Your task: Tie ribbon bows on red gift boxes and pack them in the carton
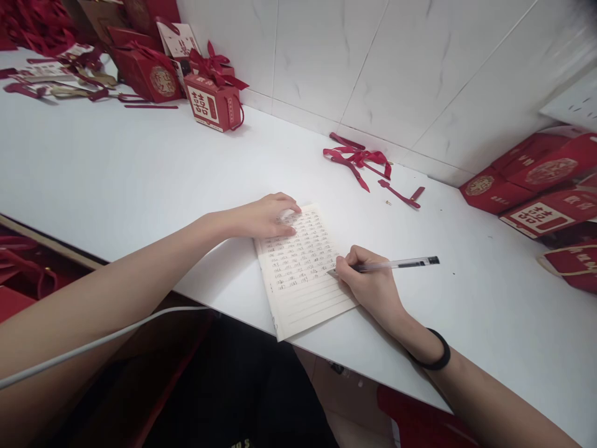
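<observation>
A lined notepad (308, 311) lies at the table's front edge, its upper lines filled with rows of small handwriting and its lower lines blank. Across its top left corner rests my left hand (273, 216), fingers apart and curved over the paper, holding nothing. My right hand (370, 283) is closed around a clear-barrelled pen (401, 264) with a black end. The pen's tip meets the page near the right ends of the lower written rows. A black band circles my right wrist.
Red gift boxes stand at the back left, one with a ribbon bow (212, 102), and more red boxes (536, 174) at the right. Loose red ribbons (359, 162) lie by the tiled wall (326, 56). A white cable (116, 336) crosses below my left forearm.
</observation>
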The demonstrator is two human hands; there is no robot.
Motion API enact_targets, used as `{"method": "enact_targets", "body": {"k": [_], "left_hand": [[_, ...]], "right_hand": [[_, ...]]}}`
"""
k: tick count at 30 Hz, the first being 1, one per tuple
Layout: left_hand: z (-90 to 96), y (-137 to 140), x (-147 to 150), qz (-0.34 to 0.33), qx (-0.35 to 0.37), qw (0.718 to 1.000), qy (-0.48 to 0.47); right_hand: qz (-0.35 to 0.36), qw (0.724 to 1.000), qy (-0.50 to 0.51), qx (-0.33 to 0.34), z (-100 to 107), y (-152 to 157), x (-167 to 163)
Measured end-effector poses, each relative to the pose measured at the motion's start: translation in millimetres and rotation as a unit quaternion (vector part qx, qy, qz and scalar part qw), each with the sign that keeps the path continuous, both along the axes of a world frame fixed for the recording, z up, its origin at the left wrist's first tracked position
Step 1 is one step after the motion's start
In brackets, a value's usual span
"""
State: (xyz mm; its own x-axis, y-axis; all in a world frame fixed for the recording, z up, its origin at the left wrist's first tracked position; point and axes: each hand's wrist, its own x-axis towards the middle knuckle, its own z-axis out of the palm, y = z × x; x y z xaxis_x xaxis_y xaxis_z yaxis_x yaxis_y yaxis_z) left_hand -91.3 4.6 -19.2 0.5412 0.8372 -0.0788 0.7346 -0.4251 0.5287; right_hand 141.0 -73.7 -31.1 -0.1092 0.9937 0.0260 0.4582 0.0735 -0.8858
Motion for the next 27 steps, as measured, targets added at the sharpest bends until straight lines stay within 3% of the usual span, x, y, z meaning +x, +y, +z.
{"method": "enact_targets", "body": {"k": [15, 18, 21, 27], "left_hand": [[-1.8, 1.0, 0.3, -0.007, 0.012, 1.000, -0.019], [1.2, -2.5, 2.0, -0.006, 0.022, 0.999, -0.032], [1.1, -6.0, 2.5, 0.001, 0.024, 0.999, -0.039], [-15.1, 12.8, -27.5, 0.156, 0.035, 0.983, -0.089]], "right_hand": [[-0.001, 0.999, 0.007, 0.034, -0.9, -0.4, -1.5], [-0.038, 0.996, 0.084, -0.013, -2.1, 0.6, -0.2], [-0.062, 0.972, 0.203, -0.101, -6.2, 6.5, 4.7], [-0.067, 0.927, 0.338, -0.148, -16.8, 19.8, 8.2]]}}
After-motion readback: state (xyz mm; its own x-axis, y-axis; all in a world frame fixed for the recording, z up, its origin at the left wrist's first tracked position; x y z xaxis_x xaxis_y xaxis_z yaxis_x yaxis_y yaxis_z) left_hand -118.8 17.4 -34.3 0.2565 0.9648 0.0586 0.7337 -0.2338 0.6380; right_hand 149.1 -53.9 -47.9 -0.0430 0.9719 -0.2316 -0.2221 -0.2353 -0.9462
